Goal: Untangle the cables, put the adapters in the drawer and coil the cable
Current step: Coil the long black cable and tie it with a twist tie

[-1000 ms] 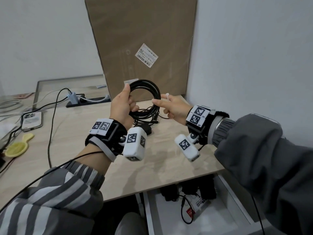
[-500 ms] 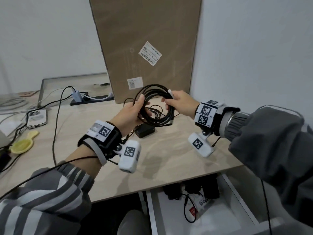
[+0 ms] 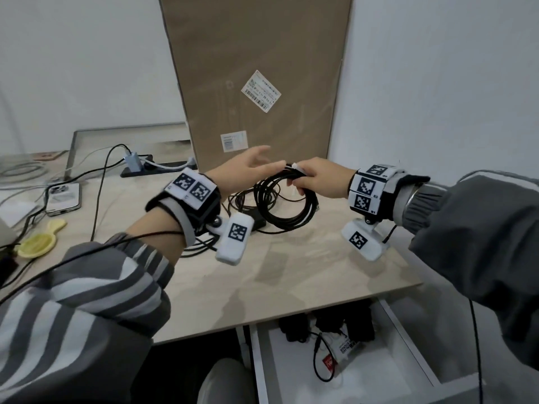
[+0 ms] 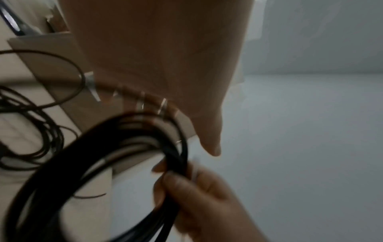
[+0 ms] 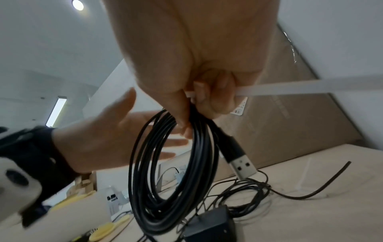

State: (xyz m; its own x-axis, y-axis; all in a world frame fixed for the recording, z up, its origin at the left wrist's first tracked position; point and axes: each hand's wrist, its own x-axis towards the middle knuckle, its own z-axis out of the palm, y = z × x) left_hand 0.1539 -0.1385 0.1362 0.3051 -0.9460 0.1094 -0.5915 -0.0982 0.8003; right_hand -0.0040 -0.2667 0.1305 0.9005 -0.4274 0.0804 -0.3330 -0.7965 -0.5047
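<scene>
My right hand (image 3: 306,179) grips the top of a coiled black cable (image 3: 280,202) together with a white tie strip (image 5: 290,87). The coil (image 5: 170,172) hangs just above the desk, and its USB plug (image 5: 241,165) dangles beside it. Left of the coil, my left hand (image 3: 256,164) is spread with straight fingers and holds nothing. A black adapter (image 5: 209,227) lies on the desk under the coil, with thin black wire (image 5: 248,185) looped around it. The open white drawer (image 3: 408,345) below the desk edge holds black adapters (image 3: 294,328).
A tall cardboard box (image 3: 256,68) leans on the wall right behind the hands. A power strip with a charger (image 3: 151,167), a phone (image 3: 62,196) and a yellow paddle-shaped item (image 3: 38,243) lie at the left. The wooden desk (image 3: 291,281) ends just above the drawer.
My left hand has let go of the coil and spread out. The right hand holds the coil alone, and it now hangs lower, near the desk.
</scene>
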